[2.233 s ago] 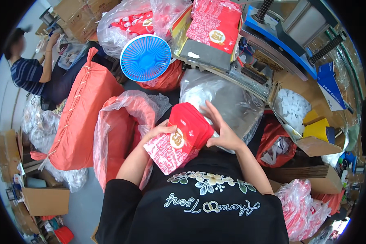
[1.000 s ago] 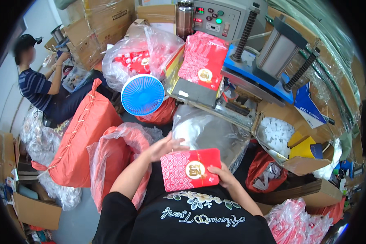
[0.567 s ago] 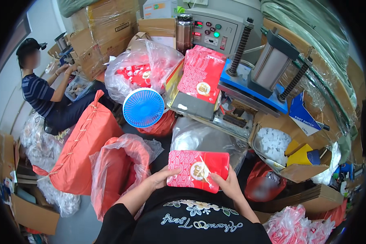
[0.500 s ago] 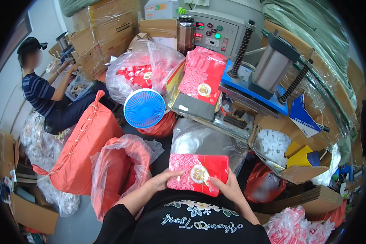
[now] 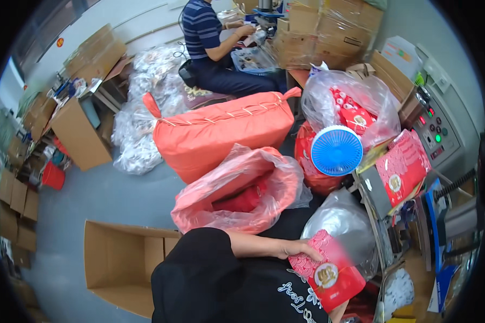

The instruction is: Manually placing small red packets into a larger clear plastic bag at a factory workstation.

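Observation:
A red packet point(image 5: 334, 272) with a pink wave pattern and a round gold emblem is held tilted in front of my body. My left hand point(image 5: 300, 248) grips its upper left edge, thumb on the printed face. At the lower edge of the picture my right hand point(image 5: 338, 313) holds its bottom corner; most of those fingers are hidden. Just beyond my left forearm is an open red sack with a clear plastic liner point(image 5: 226, 202), with red items inside. More matching packets point(image 5: 401, 169) lie on the machine's work plate at the right.
A stitched red bundle point(image 5: 226, 134) lies behind the open sack. Nearby are a blue fan point(image 5: 337, 151), a clear bag of red pieces point(image 5: 355, 99) and an open cardboard box point(image 5: 121, 258). A co-worker point(image 5: 210, 48) sits at the back. A control panel point(image 5: 442, 129) stands at right.
My view has swung left, so the sacks and co-worker sit farther right in the picture. The packet, held level before, is now tilted, still between both hands.

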`<state>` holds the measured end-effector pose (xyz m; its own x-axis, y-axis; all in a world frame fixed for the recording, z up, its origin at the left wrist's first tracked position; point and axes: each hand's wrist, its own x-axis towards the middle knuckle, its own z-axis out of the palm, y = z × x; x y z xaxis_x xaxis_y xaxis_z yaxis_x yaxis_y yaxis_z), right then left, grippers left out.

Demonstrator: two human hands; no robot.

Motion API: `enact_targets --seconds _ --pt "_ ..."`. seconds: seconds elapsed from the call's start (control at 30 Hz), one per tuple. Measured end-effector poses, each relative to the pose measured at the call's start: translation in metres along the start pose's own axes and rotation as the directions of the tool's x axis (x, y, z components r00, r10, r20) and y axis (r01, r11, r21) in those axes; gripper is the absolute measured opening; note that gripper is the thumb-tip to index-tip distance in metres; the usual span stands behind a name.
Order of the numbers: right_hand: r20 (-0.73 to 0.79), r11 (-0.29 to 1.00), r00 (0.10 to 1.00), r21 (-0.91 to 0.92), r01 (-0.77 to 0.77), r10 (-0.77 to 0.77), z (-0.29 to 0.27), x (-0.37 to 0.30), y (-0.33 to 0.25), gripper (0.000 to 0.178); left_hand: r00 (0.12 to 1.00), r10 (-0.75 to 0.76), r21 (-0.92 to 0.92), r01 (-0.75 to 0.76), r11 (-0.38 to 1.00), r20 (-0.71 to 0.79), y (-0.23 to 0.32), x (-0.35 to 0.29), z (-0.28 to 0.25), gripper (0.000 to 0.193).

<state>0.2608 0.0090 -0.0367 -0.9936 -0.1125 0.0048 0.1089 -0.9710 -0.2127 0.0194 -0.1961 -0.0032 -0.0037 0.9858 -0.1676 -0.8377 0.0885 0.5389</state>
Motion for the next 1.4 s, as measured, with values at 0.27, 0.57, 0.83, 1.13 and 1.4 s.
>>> enact_targets --seconds 0.27,0.57,0.83,1.13,1.4 --pt "-0.134 0.882 0.889 -0.254 0.397 -0.438 0.042 0.049 -0.012 0.041 0.963 0.239 0.205 -0.26 0.943 0.124 0.042 0.01 0.023 0.055" --pt "-0.103 0.424 0.452 -0.577 0.699 -0.886 0.077 0.025 -0.038 0.04 0.884 0.41 0.298 -0.463 0.835 0.225 0.062 -0.016 0.038 0.066" --pt "0.263 0.455 0.575 -0.4 0.796 -0.774 0.141 0.015 -0.048 0.018 0.837 0.545 0.604 -0.408 0.684 -0.052 0.084 -0.043 0.005 0.078" --pt "-0.215 0.31 0.583 -0.948 0.066 -0.783 0.081 0.13 0.035 0.02 0.592 0.806 0.935 -0.294 0.199 0.015 0.053 0.03 0.039 0.088" --pt "0.343 -0.363 0.209 -0.93 -0.065 -0.916 0.103 0.055 -0.016 0.01 0.688 0.7 0.652 -0.443 0.615 -0.192 0.069 0.024 -0.02 0.066"
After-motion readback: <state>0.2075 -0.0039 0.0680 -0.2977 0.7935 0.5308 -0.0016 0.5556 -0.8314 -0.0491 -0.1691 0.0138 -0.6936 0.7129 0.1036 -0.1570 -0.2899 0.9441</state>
